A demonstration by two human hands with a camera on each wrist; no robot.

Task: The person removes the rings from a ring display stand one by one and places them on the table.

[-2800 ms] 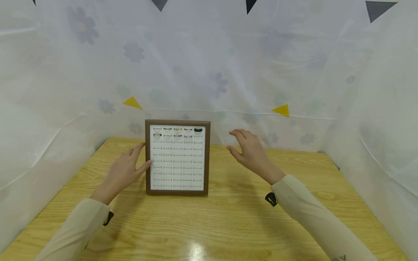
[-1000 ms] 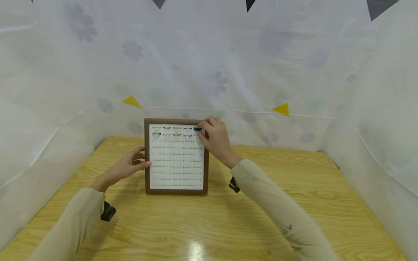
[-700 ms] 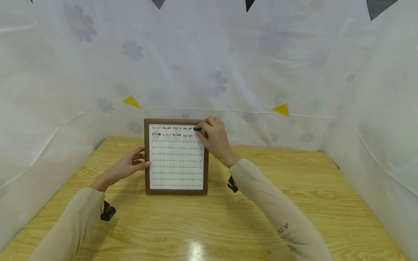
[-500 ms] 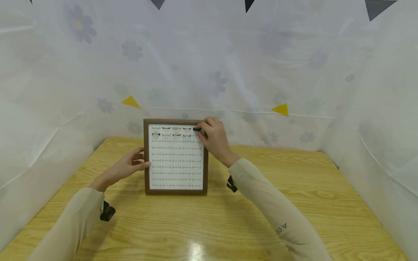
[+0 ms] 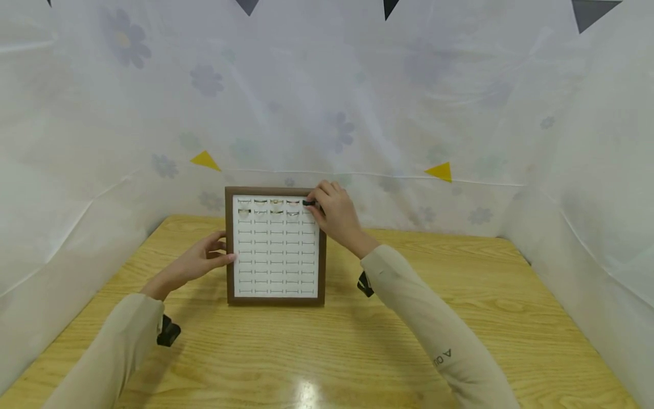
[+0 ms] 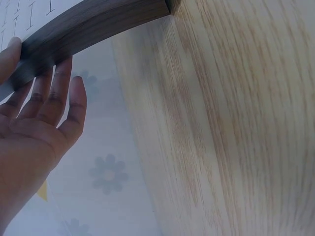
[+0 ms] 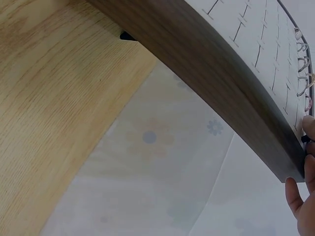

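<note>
1. Pinching the black ring (image 5: 309, 203) at the top right corner of the tray (image 5: 276, 192), our right hand (image 5: 334, 215) curls its thumb and forefinger round it; only a sliver of the ring shows past the fingertips.
2. We see our left hand (image 5: 196, 264) against the tray's left edge, thumb on the front of the frame and fingers behind it, loosely gripping the wood.
3. Our left wrist view shows those fingers (image 6: 59, 93) fairly straight behind the frame (image 6: 93, 22), and the thumb is cut off at the picture's edge.
4. In our right wrist view only the fingertips (image 7: 306, 187) show at the tray's corner; the black ring is a dark speck we can barely make out.
5. Other rings (image 5: 268, 207) sit in the tray's top two rows, left of the black one; they are too small for us to tell apart.
6. We see the tray propped upright on the table (image 5: 357, 341), its back hidden.
</note>
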